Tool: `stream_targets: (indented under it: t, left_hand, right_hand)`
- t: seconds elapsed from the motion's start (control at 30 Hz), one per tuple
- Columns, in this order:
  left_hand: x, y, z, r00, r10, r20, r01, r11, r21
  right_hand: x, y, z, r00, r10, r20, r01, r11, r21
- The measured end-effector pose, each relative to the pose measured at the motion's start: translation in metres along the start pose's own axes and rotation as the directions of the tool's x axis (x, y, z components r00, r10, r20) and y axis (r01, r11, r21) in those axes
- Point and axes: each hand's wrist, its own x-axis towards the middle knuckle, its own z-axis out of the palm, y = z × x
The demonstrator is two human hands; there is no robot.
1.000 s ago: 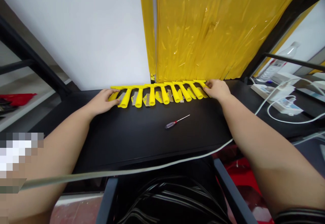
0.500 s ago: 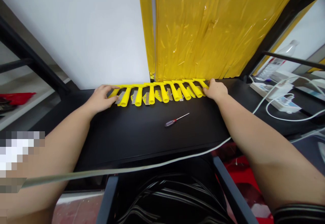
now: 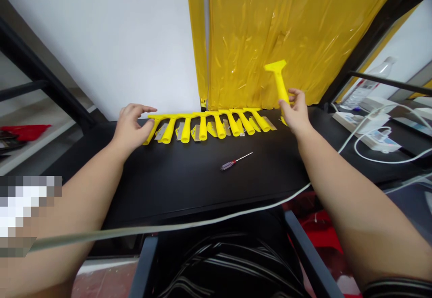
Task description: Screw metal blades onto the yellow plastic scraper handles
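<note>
Fingers [image 3: 297, 92] of the right hand [image 3: 299, 117] clasp a yellow scraper [image 3: 281, 83] past the right end of the scraper row [image 3: 220, 129]: head [image 3: 276, 66] up, long axis steep, leaning left! Left hand [image 3: 130, 129] gapes wide.

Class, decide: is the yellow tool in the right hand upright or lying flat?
Upright, leaning slightly: the yellow tool has its wide head above the right hand.
</note>
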Motion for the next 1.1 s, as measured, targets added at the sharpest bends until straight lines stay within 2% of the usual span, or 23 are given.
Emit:
stream_targets:
  t: [0.13,0.23,0.33,0.5,0.57,0.63,0.73,0.83,0.93,1.1]
  left_hand:
    - [-0.001,0.020,0.002,0.992,0.128,-0.012,-0.128,0.990,-0.057]
    - [-0.004,0.043,0.004,0.976,0.216,-0.014,-0.216,0.970,-0.115]
    - [-0.009,0.069,0.007,0.945,0.324,0.039,-0.311,0.930,-0.194]
    - [-0.020,0.096,0.013,0.849,0.505,0.154,-0.453,0.847,-0.280]
    - [-0.023,0.100,0.015,0.812,0.556,0.180,-0.497,0.819,-0.288]
    - [-0.024,0.101,0.015,0.780,0.600,0.178,-0.541,0.790,-0.288]
    - [-0.025,0.107,0.015,0.770,0.614,0.174,-0.547,0.776,-0.315]
    - [-0.024,0.115,0.013,0.812,0.546,0.208,-0.438,0.804,-0.403]
    - [-0.023,0.122,0.010,0.851,0.470,0.234,-0.320,0.817,-0.479]
    - [-0.026,0.124,0.009,0.891,0.431,0.141,-0.296,0.789,-0.539]
  right_hand:
    - [-0.015,-0.026,-0.002,0.963,-0.157,0.219,0.141,0.986,0.086]
    - [-0.029,-0.048,-0.003,0.896,-0.334,0.292,0.285,0.938,0.199]
    - [-0.042,-0.067,-0.002,0.780,-0.498,0.380,0.403,0.863,0.303]
    - [-0.059,-0.090,0.001,0.513,-0.691,0.508,0.627,0.707,0.329]
    - [-0.063,-0.096,0.004,0.454,-0.726,0.517,0.667,0.662,0.343]
    - [-0.067,-0.099,0.006,0.431,-0.734,0.525,0.672,0.650,0.356]
    - [-0.071,-0.102,0.009,0.441,-0.717,0.539,0.652,0.669,0.357]
    - [-0.072,-0.103,0.009,0.462,-0.695,0.552,0.621,0.697,0.358]
    - [-0.072,-0.103,0.008,0.469,-0.726,0.503,0.621,0.676,0.397]
    - [-0.070,-0.103,0.009,0.473,-0.801,0.366,0.655,0.598,0.462]
